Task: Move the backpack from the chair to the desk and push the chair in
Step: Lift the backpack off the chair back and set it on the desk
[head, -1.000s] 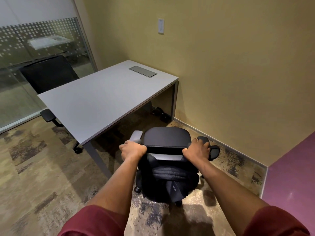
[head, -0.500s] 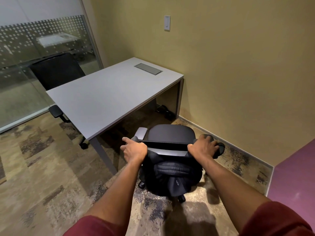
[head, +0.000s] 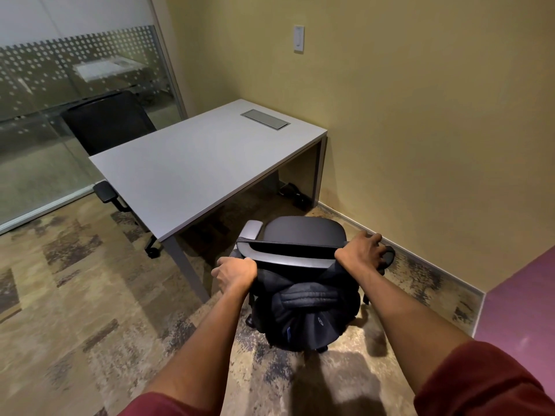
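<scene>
A black office chair (head: 303, 232) stands just off the grey desk's (head: 192, 175) near right corner, its seat facing the desk. A black backpack (head: 306, 313) hangs down the back of the backrest, on my side, with its padded straps showing. My left hand (head: 235, 273) curls around the left end of the backrest's grey top rim, right where the backpack's top meets it. My right hand (head: 359, 253) grips the rim's right end, beside the right armrest. The chair's base is mostly hidden by the backpack.
A second black chair (head: 108, 127) sits at the desk's far side by the glass partition (head: 60, 85). A cable hatch (head: 265, 119) is set in the desktop. The yellow wall (head: 420, 145) runs close on the right, with a purple surface (head: 522, 301) at the lower right. The floor is patterned carpet.
My left hand slid from the top of the backrest down to its left corner. My right hand kept its grip. My view shifted left and up a little.
</scene>
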Demonstrator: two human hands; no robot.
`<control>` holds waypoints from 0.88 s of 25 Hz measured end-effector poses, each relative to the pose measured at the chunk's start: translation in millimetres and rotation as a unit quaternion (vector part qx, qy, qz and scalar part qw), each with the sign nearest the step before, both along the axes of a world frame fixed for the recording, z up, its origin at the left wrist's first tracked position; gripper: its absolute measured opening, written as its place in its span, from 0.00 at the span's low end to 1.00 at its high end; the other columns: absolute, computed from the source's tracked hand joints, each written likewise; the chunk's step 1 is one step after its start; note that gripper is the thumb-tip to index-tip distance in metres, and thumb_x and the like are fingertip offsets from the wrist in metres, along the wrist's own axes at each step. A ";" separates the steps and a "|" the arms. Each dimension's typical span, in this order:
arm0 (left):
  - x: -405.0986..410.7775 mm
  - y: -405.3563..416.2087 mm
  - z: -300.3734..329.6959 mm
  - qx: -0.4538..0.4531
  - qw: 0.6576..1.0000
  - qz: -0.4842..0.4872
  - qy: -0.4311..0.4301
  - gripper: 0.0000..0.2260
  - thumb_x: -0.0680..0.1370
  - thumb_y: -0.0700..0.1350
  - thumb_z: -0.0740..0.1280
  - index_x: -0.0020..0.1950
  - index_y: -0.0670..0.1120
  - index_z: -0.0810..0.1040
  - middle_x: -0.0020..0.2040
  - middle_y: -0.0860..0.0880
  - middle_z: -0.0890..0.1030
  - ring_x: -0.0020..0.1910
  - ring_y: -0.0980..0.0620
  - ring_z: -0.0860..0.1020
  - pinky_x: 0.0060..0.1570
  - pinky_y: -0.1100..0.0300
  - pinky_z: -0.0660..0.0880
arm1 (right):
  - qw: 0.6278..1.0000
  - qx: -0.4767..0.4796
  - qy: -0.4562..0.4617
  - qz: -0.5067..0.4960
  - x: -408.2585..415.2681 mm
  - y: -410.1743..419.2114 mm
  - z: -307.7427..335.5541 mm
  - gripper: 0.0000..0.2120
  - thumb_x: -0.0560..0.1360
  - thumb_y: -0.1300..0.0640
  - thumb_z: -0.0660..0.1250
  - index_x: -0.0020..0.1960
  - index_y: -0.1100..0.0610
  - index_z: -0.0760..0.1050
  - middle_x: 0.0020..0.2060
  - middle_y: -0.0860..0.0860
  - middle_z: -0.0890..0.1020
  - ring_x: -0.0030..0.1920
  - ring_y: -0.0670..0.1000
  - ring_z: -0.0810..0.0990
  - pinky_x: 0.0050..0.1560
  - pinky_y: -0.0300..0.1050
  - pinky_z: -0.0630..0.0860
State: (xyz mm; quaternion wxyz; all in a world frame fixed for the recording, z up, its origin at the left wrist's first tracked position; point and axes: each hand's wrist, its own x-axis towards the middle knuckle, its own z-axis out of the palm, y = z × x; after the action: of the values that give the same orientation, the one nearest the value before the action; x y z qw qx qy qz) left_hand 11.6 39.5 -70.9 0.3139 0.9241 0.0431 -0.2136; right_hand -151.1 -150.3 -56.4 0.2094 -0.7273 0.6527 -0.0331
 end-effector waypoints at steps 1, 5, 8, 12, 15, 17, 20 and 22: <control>-1.1 0.9 -2.3 0.003 1.000 -0.001 0.006 0.31 0.77 0.50 0.66 0.75 0.37 0.61 0.67 0.35 0.69 0.61 0.36 0.76 0.56 0.50 0.73 | 1.000 0.001 -0.012 -0.011 -1.0 0.1 0.4 0.30 0.66 0.57 0.73 0.65 0.59 0.68 0.63 0.60 0.64 0.63 0.67 0.67 0.61 0.65 0.70; -9.0 0.2 -11.2 0.024 0.999 -0.026 0.014 0.30 0.76 0.50 0.66 0.73 0.36 0.64 0.67 0.33 0.70 0.62 0.36 0.75 0.57 0.50 0.74 | 0.999 -0.007 -0.046 -0.023 -13.6 -2.5 0.9 0.29 0.64 0.58 0.73 0.62 0.60 0.68 0.61 0.61 0.65 0.61 0.67 0.68 0.59 0.63 0.73; -18.1 -5.6 -14.6 0.022 0.998 -0.049 0.013 0.28 0.75 0.50 0.66 0.71 0.37 0.67 0.65 0.33 0.71 0.61 0.35 0.76 0.58 0.49 0.77 | 0.997 -0.016 -0.059 -0.040 -27.3 -4.4 2.9 0.29 0.64 0.56 0.74 0.62 0.59 0.67 0.60 0.61 0.66 0.59 0.66 0.69 0.54 0.60 0.73; -34.7 -16.3 -18.4 0.017 0.997 -0.080 0.006 0.28 0.73 0.51 0.66 0.69 0.37 0.70 0.64 0.33 0.73 0.59 0.35 0.78 0.57 0.51 0.77 | 0.996 -0.021 -0.077 -0.046 -47.0 -10.5 4.0 0.27 0.66 0.56 0.73 0.61 0.59 0.66 0.60 0.62 0.66 0.59 0.66 0.69 0.55 0.60 0.72; -46.6 -24.7 -20.4 0.009 0.996 -0.093 0.006 0.28 0.73 0.50 0.66 0.69 0.36 0.69 0.64 0.32 0.74 0.61 0.35 0.76 0.58 0.50 0.74 | 0.995 -0.033 -0.083 -0.047 -60.0 -15.7 3.6 0.28 0.67 0.58 0.73 0.62 0.59 0.64 0.61 0.63 0.67 0.61 0.67 0.68 0.57 0.61 0.72; -53.3 -29.3 -19.2 0.008 0.996 -0.093 0.006 0.28 0.73 0.49 0.66 0.69 0.36 0.69 0.65 0.32 0.72 0.60 0.34 0.76 0.58 0.50 0.74 | 0.993 -0.045 -0.090 -0.057 -67.8 -19.6 3.2 0.28 0.67 0.58 0.72 0.62 0.60 0.64 0.61 0.64 0.67 0.61 0.67 0.68 0.57 0.62 0.71; -63.2 -35.5 -17.2 0.012 0.995 -0.102 0.008 0.28 0.74 0.49 0.66 0.69 0.35 0.68 0.65 0.31 0.72 0.61 0.34 0.76 0.58 0.50 0.74 | 0.991 -0.061 -0.092 -0.069 -80.7 -24.8 3.5 0.27 0.68 0.59 0.72 0.61 0.60 0.64 0.60 0.64 0.67 0.60 0.67 0.68 0.56 0.62 0.73; -72.9 -39.8 -17.3 0.016 0.993 -0.118 0.007 0.27 0.74 0.49 0.66 0.69 0.35 0.68 0.65 0.31 0.72 0.62 0.34 0.75 0.59 0.50 0.73 | 0.991 -0.055 -0.089 -0.079 -91.1 -27.9 2.6 0.27 0.68 0.58 0.73 0.61 0.60 0.64 0.60 0.64 0.67 0.59 0.67 0.68 0.54 0.61 0.73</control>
State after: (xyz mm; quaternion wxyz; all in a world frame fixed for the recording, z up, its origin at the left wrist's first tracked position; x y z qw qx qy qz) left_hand -61.3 -0.3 -88.2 0.2718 0.9260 -0.0610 -0.2549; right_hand -242.2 -178.2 -53.8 0.2230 -0.6777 0.6844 -0.1502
